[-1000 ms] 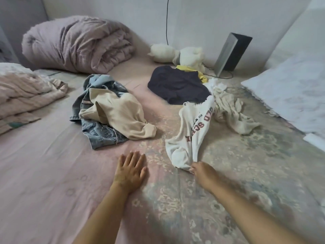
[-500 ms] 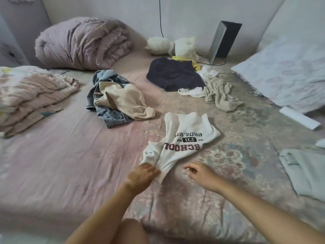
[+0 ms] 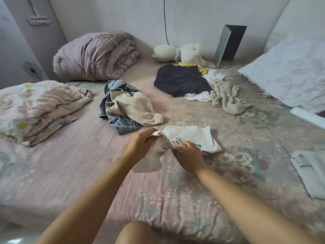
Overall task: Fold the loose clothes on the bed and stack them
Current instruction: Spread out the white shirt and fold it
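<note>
- Both hands have a grip on the white printed t-shirt (image 3: 191, 136): my left hand (image 3: 140, 147) pinches a bunched edge at its upper left corner, and my right hand (image 3: 189, 155) has its fingers curled over the cloth near the dark lettering.
- From the head view, I see the t-shirt lying on the bed (image 3: 70, 166) just ahead of me, partly lifted between the hands, with a grey-shadowed flap hanging below the left hand.
- Just beyond it sits a beige garment (image 3: 135, 108) crumpled on top of denim jeans (image 3: 123, 122).
- Farther back lie a dark navy garment (image 3: 181, 80) with a bit of yellow cloth (image 3: 200, 67) at its far edge, a small white piece (image 3: 198, 97), and a rumpled pale towel-like cloth (image 3: 226, 95) beside them.
- At the right edge I see a folded pale green item (image 3: 311, 171) on the bed.
- A folded striped blanket (image 3: 40, 108) rests at the left, a rolled mauve duvet (image 3: 95, 55) behind it, and a pillow (image 3: 290, 73) at the right.
- Near the wall stand a white plush toy (image 3: 177, 52) and a dark box (image 3: 230, 43).
</note>
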`<act>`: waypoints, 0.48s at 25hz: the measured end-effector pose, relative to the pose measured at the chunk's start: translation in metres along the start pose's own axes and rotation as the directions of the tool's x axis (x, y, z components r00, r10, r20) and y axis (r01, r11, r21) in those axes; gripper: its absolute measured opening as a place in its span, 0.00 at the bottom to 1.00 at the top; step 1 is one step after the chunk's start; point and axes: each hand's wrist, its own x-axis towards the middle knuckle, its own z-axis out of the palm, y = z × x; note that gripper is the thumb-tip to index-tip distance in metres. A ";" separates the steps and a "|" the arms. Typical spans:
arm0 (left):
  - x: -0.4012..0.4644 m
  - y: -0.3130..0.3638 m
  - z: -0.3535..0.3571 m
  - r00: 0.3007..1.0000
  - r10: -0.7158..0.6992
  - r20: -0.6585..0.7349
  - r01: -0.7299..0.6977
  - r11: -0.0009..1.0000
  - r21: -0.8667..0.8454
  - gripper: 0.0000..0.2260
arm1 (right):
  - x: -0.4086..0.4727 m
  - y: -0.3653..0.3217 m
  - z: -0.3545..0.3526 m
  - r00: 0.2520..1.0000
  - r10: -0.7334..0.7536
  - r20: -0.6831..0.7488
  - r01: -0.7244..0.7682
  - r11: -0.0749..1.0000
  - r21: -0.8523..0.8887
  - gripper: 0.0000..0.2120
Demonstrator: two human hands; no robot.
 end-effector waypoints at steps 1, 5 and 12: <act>0.011 0.010 -0.009 0.999 0.032 -0.009 -0.032 0.999 0.010 0.12 | 0.004 -0.002 -0.009 0.994 -0.015 -0.110 0.019 0.999 0.038 0.27; 0.049 0.051 -0.046 0.995 0.098 -0.012 -0.097 0.994 0.042 0.13 | 0.015 -0.014 -0.077 0.956 0.003 -0.294 0.017 0.998 0.064 0.19; 0.089 0.109 -0.077 0.998 0.063 0.016 -0.063 0.998 0.020 0.21 | 0.021 -0.023 -0.152 0.979 0.026 0.201 -0.172 0.632 0.756 0.09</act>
